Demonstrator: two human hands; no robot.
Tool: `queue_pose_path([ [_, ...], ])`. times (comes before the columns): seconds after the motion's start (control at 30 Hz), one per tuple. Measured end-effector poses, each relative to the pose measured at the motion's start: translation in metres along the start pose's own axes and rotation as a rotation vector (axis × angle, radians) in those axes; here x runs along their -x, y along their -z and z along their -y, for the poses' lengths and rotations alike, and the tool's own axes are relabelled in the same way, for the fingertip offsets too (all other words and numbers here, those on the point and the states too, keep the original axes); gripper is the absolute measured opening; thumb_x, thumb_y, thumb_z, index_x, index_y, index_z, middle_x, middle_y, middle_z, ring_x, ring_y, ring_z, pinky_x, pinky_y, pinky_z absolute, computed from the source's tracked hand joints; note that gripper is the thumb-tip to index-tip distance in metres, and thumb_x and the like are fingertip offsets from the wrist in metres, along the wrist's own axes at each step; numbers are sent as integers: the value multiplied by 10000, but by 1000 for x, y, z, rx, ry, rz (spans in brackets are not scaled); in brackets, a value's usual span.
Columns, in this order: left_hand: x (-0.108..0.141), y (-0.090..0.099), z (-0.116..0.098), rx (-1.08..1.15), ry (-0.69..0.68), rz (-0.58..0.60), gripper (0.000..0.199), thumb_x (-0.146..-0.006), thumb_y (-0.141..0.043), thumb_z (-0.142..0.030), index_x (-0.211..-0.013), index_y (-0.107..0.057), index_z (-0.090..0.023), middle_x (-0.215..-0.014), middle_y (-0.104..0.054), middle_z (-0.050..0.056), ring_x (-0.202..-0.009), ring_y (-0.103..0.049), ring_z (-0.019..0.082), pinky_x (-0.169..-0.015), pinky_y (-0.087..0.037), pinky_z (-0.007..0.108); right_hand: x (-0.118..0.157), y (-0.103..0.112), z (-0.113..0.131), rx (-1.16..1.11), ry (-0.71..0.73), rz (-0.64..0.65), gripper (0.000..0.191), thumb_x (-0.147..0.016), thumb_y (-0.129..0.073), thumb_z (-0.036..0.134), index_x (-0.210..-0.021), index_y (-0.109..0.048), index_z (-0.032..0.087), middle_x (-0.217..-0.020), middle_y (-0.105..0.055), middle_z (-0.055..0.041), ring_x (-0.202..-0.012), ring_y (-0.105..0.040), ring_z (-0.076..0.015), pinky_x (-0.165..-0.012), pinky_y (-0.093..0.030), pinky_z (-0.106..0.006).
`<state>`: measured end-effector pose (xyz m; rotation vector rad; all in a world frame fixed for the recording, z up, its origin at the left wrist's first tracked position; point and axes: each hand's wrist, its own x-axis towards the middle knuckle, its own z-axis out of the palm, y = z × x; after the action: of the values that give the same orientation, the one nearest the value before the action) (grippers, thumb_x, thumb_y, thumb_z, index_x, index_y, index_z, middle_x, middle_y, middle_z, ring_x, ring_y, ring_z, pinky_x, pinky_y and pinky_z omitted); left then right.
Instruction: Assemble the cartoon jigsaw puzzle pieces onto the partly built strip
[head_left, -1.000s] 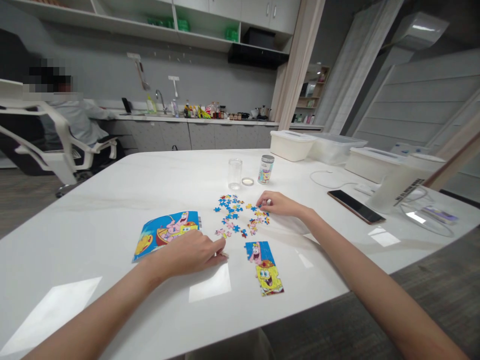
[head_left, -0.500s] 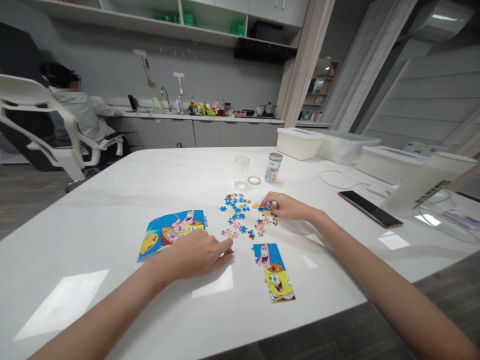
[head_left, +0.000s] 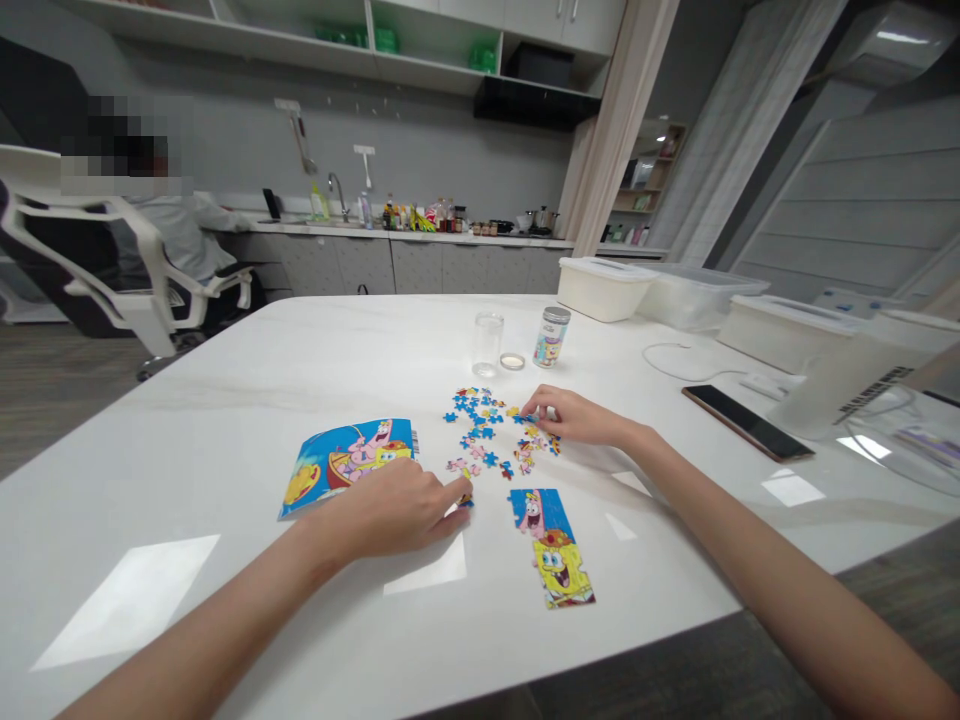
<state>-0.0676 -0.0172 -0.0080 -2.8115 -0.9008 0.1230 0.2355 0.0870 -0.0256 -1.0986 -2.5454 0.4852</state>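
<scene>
Loose jigsaw puzzle pieces [head_left: 480, 432], mostly blue with some pink and yellow, lie in a scattered heap on the white table. My left hand [head_left: 401, 508] rests at the heap's near left, thumb and forefinger closed on a small puzzle piece [head_left: 467, 496]. On the heap's right side, my right hand [head_left: 574, 412] has its fingers bent together on a blue puzzle piece, partly hidden by the fingertips. Nearer me lies a joined puzzle section [head_left: 555, 555] showing a pink and a yellow cartoon character. A picture sheet [head_left: 319, 465] of the cartoon lies partly behind my left hand.
Behind the heap stand a clear jar [head_left: 487, 345], a round lid [head_left: 512, 361] and a printed can [head_left: 551, 338]. A phone [head_left: 746, 422], a cable and white bins [head_left: 604, 290] occupy the right side. A person [head_left: 176, 230] sits in a chair at far left.
The view has shifted slightly. My left finger and thumb have turned the small piece a little; my right hand stays at the same spot on the heap.
</scene>
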Motion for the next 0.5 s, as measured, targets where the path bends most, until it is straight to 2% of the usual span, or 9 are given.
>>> queue_pose_path([
  [0.2,-2,-6,1,-5,-14,-2,302,-1007,-318,-339,-1017,-585,-199,-535,-594,10,-450,-549,166,-465,-295,271,-2,0,-1,-24,55,0,345,-762,-493,4,-1007,-655,186,-1057,-638,-73,-951,-603,-178,-814,-488,-305],
  [0.37,-2,-9,-4,-18,-39,-71,288,-1008,-308,-335,-974,-558,-196,-510,-575,-1,-432,-550,169,-466,-313,281,-2,-1,-1,-40,51,19,312,-759,-522,30,-988,-664,188,-1008,-658,-63,-873,-611,-168,-797,-489,-305],
  [0.5,-1,-6,-9,-50,-44,-81,292,-1000,-309,-365,-952,-541,-193,-492,-571,2,-410,-536,176,-440,-276,293,-1,0,1,-24,45,17,234,-798,-561,99,-986,-672,182,-973,-633,-64,-820,-598,-160,-769,-489,-302],
])
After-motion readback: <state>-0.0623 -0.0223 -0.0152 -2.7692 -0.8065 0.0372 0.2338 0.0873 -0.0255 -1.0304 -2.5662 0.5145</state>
